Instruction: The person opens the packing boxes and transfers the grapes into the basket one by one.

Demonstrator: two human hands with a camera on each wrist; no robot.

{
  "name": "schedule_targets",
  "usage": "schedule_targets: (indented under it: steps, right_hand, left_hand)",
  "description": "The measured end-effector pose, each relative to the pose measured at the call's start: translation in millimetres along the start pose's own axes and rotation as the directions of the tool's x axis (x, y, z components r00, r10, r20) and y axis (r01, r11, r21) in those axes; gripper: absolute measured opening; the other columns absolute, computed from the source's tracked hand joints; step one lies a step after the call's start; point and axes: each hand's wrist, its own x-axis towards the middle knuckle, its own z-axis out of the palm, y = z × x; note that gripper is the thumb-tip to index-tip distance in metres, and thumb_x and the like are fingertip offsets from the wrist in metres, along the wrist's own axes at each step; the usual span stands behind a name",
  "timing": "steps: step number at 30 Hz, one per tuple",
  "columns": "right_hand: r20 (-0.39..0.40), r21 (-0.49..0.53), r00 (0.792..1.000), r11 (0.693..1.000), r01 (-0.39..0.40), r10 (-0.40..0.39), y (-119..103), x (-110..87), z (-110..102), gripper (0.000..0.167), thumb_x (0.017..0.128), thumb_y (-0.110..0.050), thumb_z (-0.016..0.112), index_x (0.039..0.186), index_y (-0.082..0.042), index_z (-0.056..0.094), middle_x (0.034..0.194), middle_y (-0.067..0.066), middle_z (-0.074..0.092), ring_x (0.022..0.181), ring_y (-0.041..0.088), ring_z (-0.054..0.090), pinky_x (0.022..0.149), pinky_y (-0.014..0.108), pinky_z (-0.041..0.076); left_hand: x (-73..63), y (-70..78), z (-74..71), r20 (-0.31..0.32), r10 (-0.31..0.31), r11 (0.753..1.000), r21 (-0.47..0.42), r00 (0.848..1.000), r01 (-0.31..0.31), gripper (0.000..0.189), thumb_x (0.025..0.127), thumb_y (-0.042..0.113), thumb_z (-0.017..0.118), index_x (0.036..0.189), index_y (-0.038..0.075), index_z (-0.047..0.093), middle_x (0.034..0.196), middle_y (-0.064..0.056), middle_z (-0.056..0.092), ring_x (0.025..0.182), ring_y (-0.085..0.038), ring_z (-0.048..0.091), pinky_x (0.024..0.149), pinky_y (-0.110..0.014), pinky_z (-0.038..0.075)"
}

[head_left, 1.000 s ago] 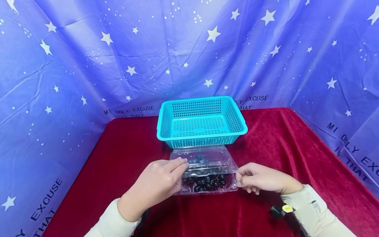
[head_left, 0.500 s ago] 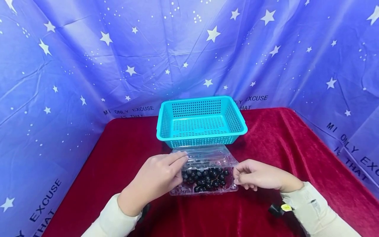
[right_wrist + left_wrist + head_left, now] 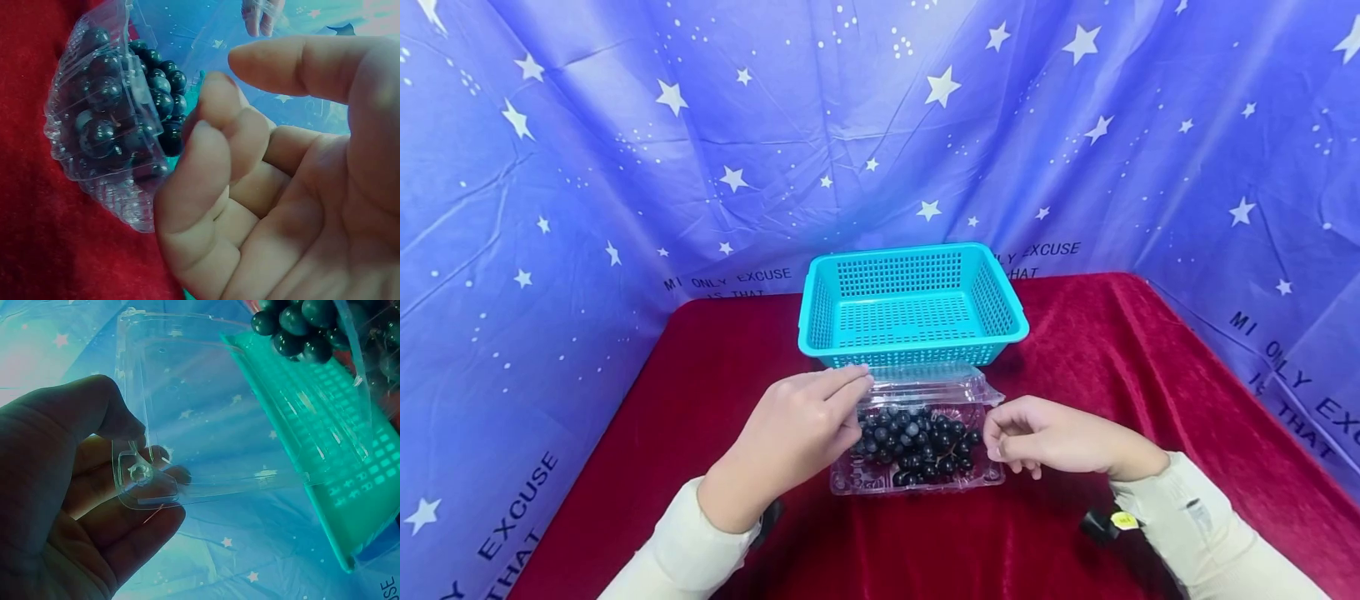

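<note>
A clear plastic clamshell box [image 3: 880,483] of dark grapes [image 3: 917,446] sits on the table before me, its hinged lid [image 3: 925,387] raised and leaning back. My left hand [image 3: 797,433] pinches the lid's front left corner; in the left wrist view the thumb and fingers close on that lid corner [image 3: 140,472]. Beside the right side of the box is my right hand [image 3: 1060,437]. Its fingers are loosely bent in the right wrist view, the thumb stands apart from them, and nothing is between them.
Just behind the box stands a turquoise plastic basket [image 3: 917,354] with nothing in it. Dark red velvet cloth [image 3: 1135,375] covers the table. A blue curtain [image 3: 820,125] printed with stars hangs around the back and sides.
My left hand has swung the lid up and back, uncovering more of the grapes. The right hand has come slightly inward and up along the box's right side, and its fingers have left the edge.
</note>
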Motion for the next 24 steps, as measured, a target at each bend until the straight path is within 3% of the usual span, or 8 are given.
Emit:
schedule_targets:
  steps: [5,11,16,24]
  right_hand:
    - [0.004,-0.019,1.000,1.000,0.008,-0.008,-6,2.2,-5,0.013,0.101,-0.014,0.061,0.091,-0.007,0.065,0.074,0.004,0.063,0.062,0.027,0.064,0.054,0.035,0.057]
    - [0.020,-0.060,1.000,0.998,0.013,-0.012,-14,2.4,-12,0.015,0.103,-0.018,0.062,0.093,-0.006,0.066,0.077,0.004,0.065,0.064,0.031,0.065,0.058,0.032,0.058]
    - [0.039,-0.095,0.999,0.995,0.032,-0.029,-22,4.6,-16,0.014,0.104,-0.019,0.061,0.095,-0.010,0.066,0.079,0.004,0.066,0.064,0.020,0.065,0.060,0.032,0.059]
    - [0.049,-0.143,0.998,0.988,0.050,-0.044,-37,10.3,-19,0.009,0.102,-0.011,0.060,0.098,-0.013,0.067,0.084,0.008,0.067,0.066,0.014,0.063,0.062,0.031,0.058]
  left_hand:
    - [5.7,-3.7,-1.7,-0.038,-0.027,1.000,-0.010,0.999,0.026,0.028,0.082,0.005,0.069,0.109,0.005,0.077,0.114,-0.008,0.078,0.089,-0.021,0.078,0.073,-0.032,0.064]
    - [13.4,-9.0,-1.7,-0.054,-0.070,0.998,-0.013,0.996,0.069,0.021,0.084,0.004,0.067,0.103,0.007,0.076,0.113,-0.006,0.079,0.073,-0.019,0.075,0.064,-0.030,0.061]
    - [18.7,-15.0,-3.4,-0.066,-0.091,0.996,-0.005,0.994,0.091,0.014,0.086,0.004,0.068,0.096,0.008,0.078,0.110,-0.006,0.079,0.077,-0.019,0.077,0.062,-0.030,0.060]
    - [24.6,-24.3,-7.4,-0.104,-0.109,0.992,0.054,0.989,0.115,0.016,0.088,0.005,0.061,0.080,0.011,0.073,0.092,0.001,0.077,0.059,-0.014,0.061,0.047,-0.026,0.041]
